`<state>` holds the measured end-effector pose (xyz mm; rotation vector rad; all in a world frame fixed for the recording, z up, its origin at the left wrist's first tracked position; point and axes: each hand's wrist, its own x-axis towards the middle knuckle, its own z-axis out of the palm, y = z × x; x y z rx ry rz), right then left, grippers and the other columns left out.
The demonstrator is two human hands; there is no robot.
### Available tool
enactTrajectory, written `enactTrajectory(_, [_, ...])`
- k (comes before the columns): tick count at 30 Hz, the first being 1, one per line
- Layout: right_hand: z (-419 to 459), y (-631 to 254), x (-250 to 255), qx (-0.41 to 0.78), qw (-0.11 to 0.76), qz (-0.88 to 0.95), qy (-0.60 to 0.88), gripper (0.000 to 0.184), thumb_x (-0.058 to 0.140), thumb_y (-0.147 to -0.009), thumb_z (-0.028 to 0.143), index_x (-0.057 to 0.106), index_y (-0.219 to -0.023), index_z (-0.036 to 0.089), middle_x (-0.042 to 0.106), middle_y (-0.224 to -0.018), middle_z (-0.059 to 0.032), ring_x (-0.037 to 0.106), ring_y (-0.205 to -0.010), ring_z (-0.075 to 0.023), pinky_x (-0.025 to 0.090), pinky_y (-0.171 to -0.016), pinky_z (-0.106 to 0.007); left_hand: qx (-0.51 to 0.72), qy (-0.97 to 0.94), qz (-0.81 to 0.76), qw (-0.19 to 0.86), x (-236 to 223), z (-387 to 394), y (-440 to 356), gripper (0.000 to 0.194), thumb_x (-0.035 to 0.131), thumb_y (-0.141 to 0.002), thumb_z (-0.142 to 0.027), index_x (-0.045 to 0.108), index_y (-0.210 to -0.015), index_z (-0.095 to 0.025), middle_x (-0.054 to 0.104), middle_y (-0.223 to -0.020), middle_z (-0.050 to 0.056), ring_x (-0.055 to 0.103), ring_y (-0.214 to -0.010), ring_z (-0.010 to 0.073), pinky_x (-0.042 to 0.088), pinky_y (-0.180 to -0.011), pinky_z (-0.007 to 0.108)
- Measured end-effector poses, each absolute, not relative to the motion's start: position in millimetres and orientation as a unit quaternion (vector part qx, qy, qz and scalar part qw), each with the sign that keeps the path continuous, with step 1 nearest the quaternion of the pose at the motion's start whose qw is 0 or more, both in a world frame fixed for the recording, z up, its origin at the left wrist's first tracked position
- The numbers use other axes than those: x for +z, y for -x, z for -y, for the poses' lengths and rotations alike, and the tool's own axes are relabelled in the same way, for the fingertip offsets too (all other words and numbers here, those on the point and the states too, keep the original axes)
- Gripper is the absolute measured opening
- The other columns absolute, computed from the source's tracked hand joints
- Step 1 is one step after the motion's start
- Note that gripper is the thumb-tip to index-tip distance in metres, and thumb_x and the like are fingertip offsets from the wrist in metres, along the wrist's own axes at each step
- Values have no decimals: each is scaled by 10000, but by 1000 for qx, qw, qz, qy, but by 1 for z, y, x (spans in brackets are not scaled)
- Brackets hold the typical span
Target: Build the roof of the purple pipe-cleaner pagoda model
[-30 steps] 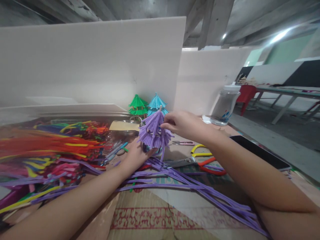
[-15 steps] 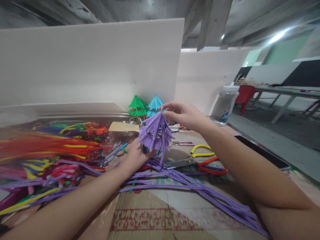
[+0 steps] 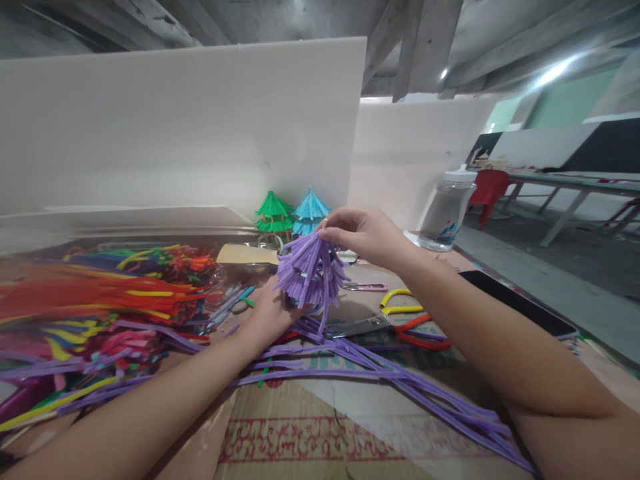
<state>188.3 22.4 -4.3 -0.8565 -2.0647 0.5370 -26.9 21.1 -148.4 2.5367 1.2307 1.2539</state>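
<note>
In the head view a purple two-tiered umbrella-like piece made of pipe cleaners [image 3: 311, 273] stands upright over the table. My right hand [image 3: 367, 235] pinches its top, where the tip of a stick shows. From the lower left, my left hand [image 3: 275, 308] reaches under the skirt of the piece and supports it; its fingertips are mostly hidden. Loose purple pipe cleaners [image 3: 380, 370] lie below it. Scissors with yellow and red handles [image 3: 370, 325] rest just to the right. Behind stand a similar green piece [image 3: 274, 213] and a light blue one [image 3: 311, 210].
Bundles of orange and red pipe cleaners [image 3: 125, 290] spread over the left. A pink-handled snipper [image 3: 367, 287] lies behind the scissors. To the right are a phone [image 3: 520, 303] and a clear water bottle [image 3: 447, 210]. White boards [image 3: 180, 133] rise at the back.
My right thumb and fingers have closed onto the top of the purple piece, where they were looser before. The piece has barely shifted, and my left hand stays under it.
</note>
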Motion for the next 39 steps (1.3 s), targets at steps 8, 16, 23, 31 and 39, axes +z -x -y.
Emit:
enactTrajectory(8, [-23,-191,-3,214,405,827,325,317,530,-912,376,733,-919,133,624,-682,-16,541,-620,-114,425,-596,-259,394,-821,-412,30,-151,-21,28,559,598,-884,-445,498,-1378,-204,595,-1312,129,454,-1335,317,386,-1103,483])
enactTrajectory(16, [-24,-195,2,211,458,785,359,109,607,-874,257,649,-898,159,599,-636,21,555,-581,-91,424,-559,-216,396,-809,-430,64,-148,-20,27,502,582,-889,-472,569,-1304,-190,687,-1136,95,605,-1136,282,406,-1090,443])
enactTrajectory(23, [-29,-200,3,212,479,785,330,276,447,-992,362,625,-918,165,592,-626,16,556,-572,-88,421,-559,-208,397,-799,-446,70,-146,-18,25,361,602,-874,-443,667,-1115,-183,726,-969,70,664,-913,258,449,-1043,440])
enactTrajectory(31, [-31,-203,5,148,458,800,358,254,432,-981,247,564,-777,175,565,-578,37,527,-524,-74,396,-538,-200,385,-800,-452,83,-149,-20,27,453,581,-886,-482,632,-1220,-182,714,-1066,82,648,-1015,272,432,-1063,440])
enactTrajectory(39, [-26,-199,5,148,440,798,386,183,526,-928,238,601,-776,171,600,-593,25,540,-536,-84,401,-541,-215,396,-793,-449,113,-148,-19,27,460,589,-879,-479,634,-1232,-186,662,-1260,87,608,-1138,284,412,-1090,432])
